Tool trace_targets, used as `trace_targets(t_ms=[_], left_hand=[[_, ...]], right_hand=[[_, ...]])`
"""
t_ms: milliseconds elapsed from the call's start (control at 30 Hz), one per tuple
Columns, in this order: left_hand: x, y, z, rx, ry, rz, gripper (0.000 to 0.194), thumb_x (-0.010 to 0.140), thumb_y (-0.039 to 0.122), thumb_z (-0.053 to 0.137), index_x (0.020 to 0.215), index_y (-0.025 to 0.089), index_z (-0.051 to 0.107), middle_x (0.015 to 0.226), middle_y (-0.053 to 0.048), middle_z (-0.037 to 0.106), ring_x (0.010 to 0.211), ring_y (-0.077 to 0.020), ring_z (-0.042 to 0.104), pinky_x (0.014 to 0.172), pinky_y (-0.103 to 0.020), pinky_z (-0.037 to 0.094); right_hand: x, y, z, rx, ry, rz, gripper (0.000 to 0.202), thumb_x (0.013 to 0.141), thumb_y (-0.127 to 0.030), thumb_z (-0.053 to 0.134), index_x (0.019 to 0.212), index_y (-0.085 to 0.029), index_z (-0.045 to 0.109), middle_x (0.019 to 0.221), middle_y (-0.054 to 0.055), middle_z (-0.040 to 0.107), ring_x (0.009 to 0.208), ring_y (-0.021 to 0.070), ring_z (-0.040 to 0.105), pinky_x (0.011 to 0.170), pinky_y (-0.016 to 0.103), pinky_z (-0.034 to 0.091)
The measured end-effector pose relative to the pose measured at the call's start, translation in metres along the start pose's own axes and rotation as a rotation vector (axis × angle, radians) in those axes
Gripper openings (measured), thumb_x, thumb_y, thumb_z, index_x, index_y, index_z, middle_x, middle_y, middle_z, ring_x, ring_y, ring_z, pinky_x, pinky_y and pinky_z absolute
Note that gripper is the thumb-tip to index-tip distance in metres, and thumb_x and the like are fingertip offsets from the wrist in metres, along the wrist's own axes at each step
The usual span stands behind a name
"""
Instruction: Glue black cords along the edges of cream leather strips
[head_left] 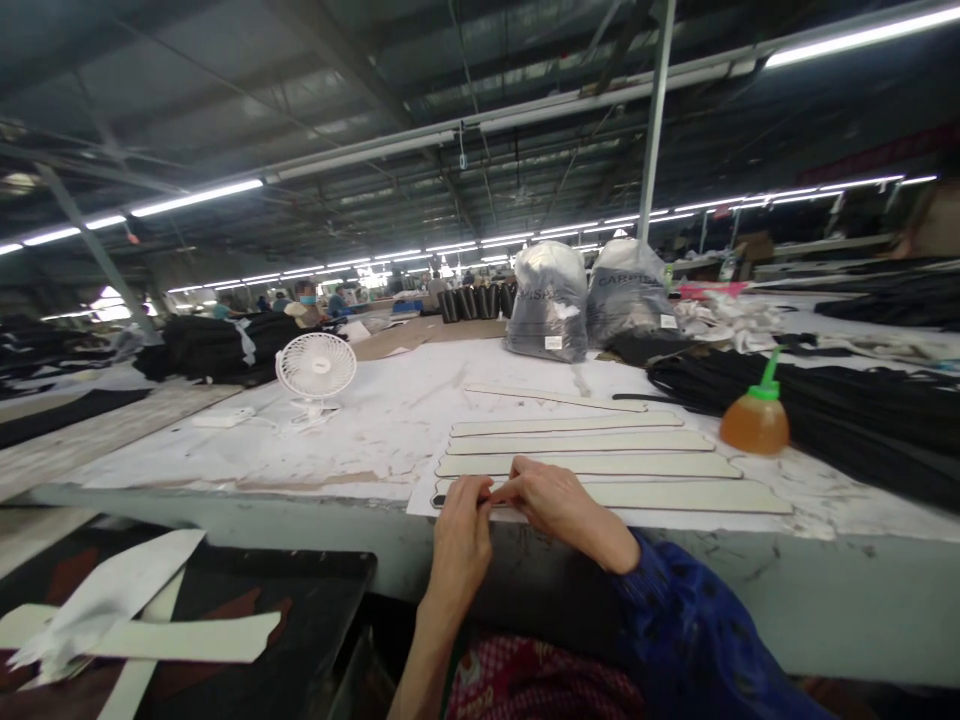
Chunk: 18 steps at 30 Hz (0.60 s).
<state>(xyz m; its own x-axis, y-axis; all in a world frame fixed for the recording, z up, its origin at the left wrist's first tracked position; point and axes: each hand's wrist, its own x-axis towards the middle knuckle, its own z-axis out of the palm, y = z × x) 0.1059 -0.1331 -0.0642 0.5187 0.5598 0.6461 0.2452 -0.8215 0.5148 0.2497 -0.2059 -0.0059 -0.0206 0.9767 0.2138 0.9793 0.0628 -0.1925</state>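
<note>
Several long pale strips with dark edges lie side by side on the table, the nearest strip (690,496) along its front edge. My left hand (463,530) is at this strip's left end, fingers closed on its dark edge. Close beside it, my right hand (559,505) reaches in from the right, thumb and finger pinched at the same edge. The fingertips of both hands nearly meet and hide the exact spot they hold. Behind them are further pale strips (592,465). A bottle (754,425) of amber liquid with a green nozzle stands beyond the strips' right ends.
A small white fan (316,368) stands on the table's left part. At the back are filled plastic bags (547,305) and black cylinders (480,302). Long black material (840,410) covers the right side. Lower left, a black board (322,580) carries pale pieces (187,640).
</note>
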Motion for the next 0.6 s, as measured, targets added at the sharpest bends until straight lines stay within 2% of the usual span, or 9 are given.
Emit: trace_targets(t_ms=[133, 267, 433, 600], left_hand=[[-0.002, -0.012, 0.003, -0.021, -0.026, 0.01, 0.026, 0.086, 0.01, 0.043, 0.106, 0.019, 0.057, 0.091, -0.006, 0.06, 0.09, -0.0199, 0.054, 0.082, -0.035, 0.046], [-0.002, -0.017, -0.003, -0.006, -0.104, 0.099, 0.033, 0.091, 0.014, 0.04, 0.111, 0.022, 0.064, 0.094, -0.006, 0.059, 0.092, -0.0192, 0.054, 0.081, -0.035, 0.047], [-0.002, -0.017, -0.004, 0.043, -0.101, 0.185, 0.042, 0.088, 0.007, 0.04, 0.109, 0.029, 0.069, 0.09, -0.006, 0.058, 0.086, -0.0178, 0.052, 0.078, -0.034, 0.048], [-0.002, -0.017, -0.004, 0.078, -0.081, 0.213, 0.043, 0.086, 0.005, 0.041, 0.106, 0.029, 0.07, 0.089, -0.005, 0.057, 0.085, -0.0175, 0.052, 0.076, -0.033, 0.048]], right_hand=[[-0.022, 0.019, -0.019, 0.078, 0.087, 0.065, 0.027, 0.089, -0.021, 0.053, 0.105, -0.033, 0.071, 0.09, 0.003, 0.063, 0.081, 0.0155, 0.06, 0.066, 0.024, 0.038], [-0.049, 0.039, -0.034, 0.059, 0.073, 0.129, 0.026, 0.089, -0.022, 0.052, 0.1, -0.032, 0.073, 0.092, 0.003, 0.063, 0.082, 0.0156, 0.06, 0.068, 0.024, 0.039], [-0.06, 0.048, -0.024, 0.059, 0.062, 0.152, 0.038, 0.085, -0.013, 0.047, 0.1, -0.037, 0.072, 0.094, 0.001, 0.061, 0.083, 0.0147, 0.059, 0.067, 0.024, 0.039], [-0.059, 0.049, -0.019, 0.055, 0.041, 0.156, 0.04, 0.084, -0.012, 0.047, 0.1, -0.038, 0.073, 0.094, 0.001, 0.06, 0.082, 0.0146, 0.057, 0.065, 0.023, 0.038]])
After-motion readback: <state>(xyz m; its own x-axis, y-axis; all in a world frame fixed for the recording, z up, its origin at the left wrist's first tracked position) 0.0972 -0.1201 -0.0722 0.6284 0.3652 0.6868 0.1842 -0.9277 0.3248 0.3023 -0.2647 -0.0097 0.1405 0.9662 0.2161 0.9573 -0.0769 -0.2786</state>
